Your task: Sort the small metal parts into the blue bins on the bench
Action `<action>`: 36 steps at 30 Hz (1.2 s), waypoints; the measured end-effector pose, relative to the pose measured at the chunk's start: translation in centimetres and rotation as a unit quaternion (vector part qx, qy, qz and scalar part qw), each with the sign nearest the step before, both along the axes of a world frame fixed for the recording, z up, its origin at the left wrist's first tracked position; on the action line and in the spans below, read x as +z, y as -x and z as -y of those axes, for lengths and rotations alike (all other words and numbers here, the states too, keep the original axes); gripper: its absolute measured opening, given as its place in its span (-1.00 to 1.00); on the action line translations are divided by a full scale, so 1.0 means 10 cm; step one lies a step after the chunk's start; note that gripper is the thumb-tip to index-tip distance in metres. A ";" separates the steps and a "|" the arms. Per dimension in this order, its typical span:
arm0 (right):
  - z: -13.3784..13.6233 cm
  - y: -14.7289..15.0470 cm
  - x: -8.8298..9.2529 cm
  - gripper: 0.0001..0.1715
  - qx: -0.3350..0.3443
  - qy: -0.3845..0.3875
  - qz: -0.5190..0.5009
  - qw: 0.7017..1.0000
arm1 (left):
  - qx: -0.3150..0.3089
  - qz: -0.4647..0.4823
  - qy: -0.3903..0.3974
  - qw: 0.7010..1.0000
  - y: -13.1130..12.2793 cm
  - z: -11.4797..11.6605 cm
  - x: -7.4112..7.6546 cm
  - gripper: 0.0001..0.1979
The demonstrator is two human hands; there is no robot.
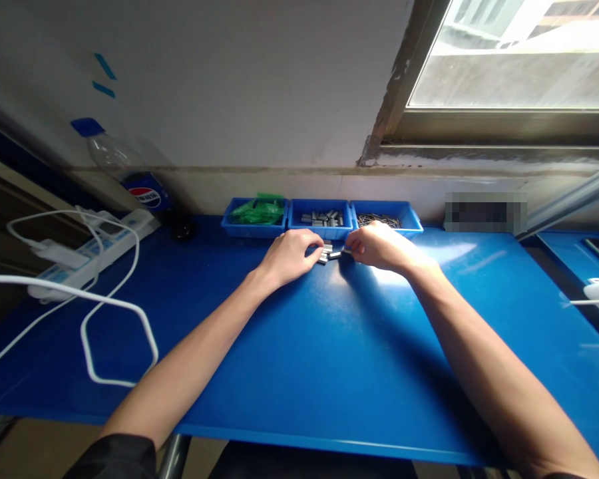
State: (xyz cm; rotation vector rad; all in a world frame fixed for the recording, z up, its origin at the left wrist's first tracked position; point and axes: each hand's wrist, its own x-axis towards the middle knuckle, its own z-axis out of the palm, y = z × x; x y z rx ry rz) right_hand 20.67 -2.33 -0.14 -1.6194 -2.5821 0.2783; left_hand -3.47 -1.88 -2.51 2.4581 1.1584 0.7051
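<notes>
My left hand [293, 254] rests near the front of the middle bin. Its thumb and forefinger are curled in a pinch at the edge of a small cluster of silvery metal pieces [328, 248] on the table. One short, dark-ended metal piece [335, 255] lies just apart from them, between my hands. My right hand [378, 246] is closed, its thumb and forefinger pinching a small thin piece [348, 251] whose kind is too small to make out. Behind the hands, the middle blue bin [321, 233] holds more of the short metal pieces.
A left blue bin [256, 231] contains green plastic bags; a right one [413, 223] has thin metal pins. Leftward on the blue table [299, 372] are a power strip [62, 269], looped white cables [147, 326] and a tilted Pepsi bottle [147, 189]. Wall and window stand behind.
</notes>
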 end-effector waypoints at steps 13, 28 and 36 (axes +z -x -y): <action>0.07 0.00 0.23 -0.69 -0.032 0.267 -0.430 0.862 | -0.093 0.200 0.044 0.974 -0.06 0.07 0.10 -0.78; 0.06 0.01 0.18 -0.42 -0.051 0.318 -0.538 0.778 | -0.015 0.315 0.218 0.924 -0.08 0.02 0.09 -0.56; 0.03 0.07 0.07 -0.44 -0.084 0.203 -0.557 0.801 | 0.043 0.318 0.167 0.932 -0.07 -0.02 0.02 -0.59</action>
